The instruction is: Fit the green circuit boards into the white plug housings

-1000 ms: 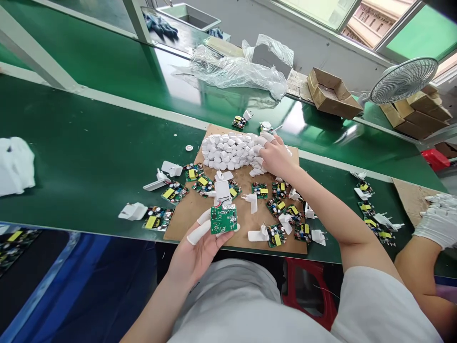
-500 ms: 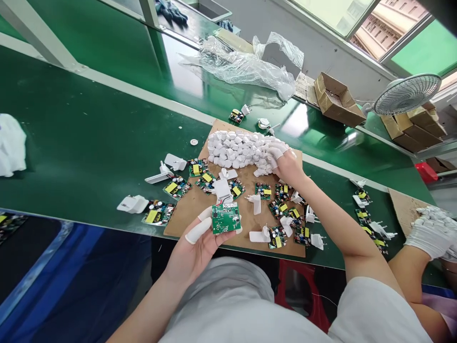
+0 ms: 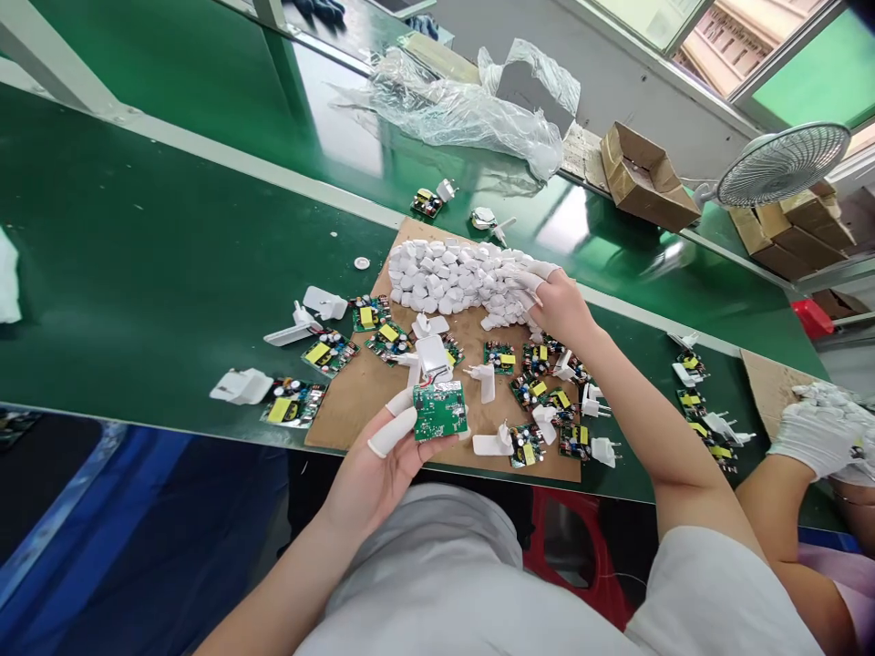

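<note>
Little has shifted: the left hand point(image 3: 384, 456) still pinches the green circuit board point(image 3: 441, 412) above the near edge of the cardboard sheet point(image 3: 379, 387); the right hand point(image 3: 561, 308) still fingers the white pieces point(image 3: 434, 278), grip unclear, so this step seems unfinished.

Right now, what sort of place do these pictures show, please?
Probably an electronics assembly workshop: a long green workbench, many circuit boards spread about, and a heap of small white pieces.
</note>
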`<action>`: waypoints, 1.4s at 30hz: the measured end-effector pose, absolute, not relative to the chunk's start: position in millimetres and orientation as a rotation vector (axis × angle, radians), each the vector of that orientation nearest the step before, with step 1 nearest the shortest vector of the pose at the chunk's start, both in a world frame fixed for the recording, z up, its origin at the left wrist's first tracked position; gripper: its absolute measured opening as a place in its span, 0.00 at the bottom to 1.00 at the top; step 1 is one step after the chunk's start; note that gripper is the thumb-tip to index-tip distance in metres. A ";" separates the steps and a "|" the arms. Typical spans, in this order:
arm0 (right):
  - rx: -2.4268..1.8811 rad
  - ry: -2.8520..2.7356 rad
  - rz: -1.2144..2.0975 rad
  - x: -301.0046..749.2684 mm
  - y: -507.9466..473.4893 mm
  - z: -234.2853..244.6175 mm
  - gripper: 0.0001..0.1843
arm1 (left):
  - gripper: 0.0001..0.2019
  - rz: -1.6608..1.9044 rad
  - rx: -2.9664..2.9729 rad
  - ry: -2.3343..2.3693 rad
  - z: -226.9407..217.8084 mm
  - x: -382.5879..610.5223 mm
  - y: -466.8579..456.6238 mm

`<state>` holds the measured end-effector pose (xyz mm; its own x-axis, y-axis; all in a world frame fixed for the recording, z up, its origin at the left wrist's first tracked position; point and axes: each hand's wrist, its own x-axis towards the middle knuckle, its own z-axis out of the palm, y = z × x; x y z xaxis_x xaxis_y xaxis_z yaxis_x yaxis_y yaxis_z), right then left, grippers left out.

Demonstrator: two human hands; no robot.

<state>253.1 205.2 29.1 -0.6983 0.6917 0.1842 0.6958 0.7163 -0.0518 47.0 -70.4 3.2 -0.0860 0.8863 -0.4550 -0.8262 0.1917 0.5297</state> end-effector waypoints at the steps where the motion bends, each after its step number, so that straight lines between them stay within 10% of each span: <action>1: -1.131 -2.687 0.002 253.5 204.1 30.7 0.23 | 0.17 1.420 0.089 0.850 2.4 46.3 -71.7; 11: -0.952 -2.208 0.979 254.3 55.0 97.0 0.05 | 0.23 1.467 0.083 1.010 0.0 56.5 -70.7; 23: -0.833 -2.193 0.299 234.2 -29.5 9.3 0.42 | 0.30 1.341 0.372 1.126 1.3 67.2 -80.1; 42: -1.054 -1.646 1.308 225.8 -32.5 16.7 0.20 | 0.26 1.357 0.574 1.200 18.8 73.4 -83.4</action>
<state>225.8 -32.5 16.7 -0.3618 0.9294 0.0728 0.1394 0.1311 -0.9815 73.4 -83.4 18.8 -0.2028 0.9281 -0.3122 -0.4228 0.2046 0.8828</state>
